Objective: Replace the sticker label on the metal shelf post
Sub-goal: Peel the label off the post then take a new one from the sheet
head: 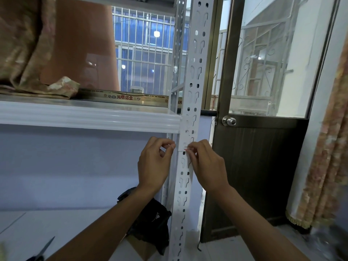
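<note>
A white perforated metal shelf post (190, 102) runs up the middle of the view. A white sticker label (184, 146) covers its front face just below the shelf beam, with a small dark and red mark at its lower right edge. My right hand (205, 162) pinches that lower right edge of the label with thumb and forefinger. My left hand (154, 162) is at the post's left side, its fingers curled with the fingertips pressed together beside the label's left edge. Whether it grips anything is hidden.
The white shelf beam (90, 119) joins the post at the left, with folded cloth (37, 85) and a labelled metal bar on it. A dark door (254, 166) with a round knob (228, 121) stands right of the post. A black bag (150, 223) and scissors (43, 251) lie below.
</note>
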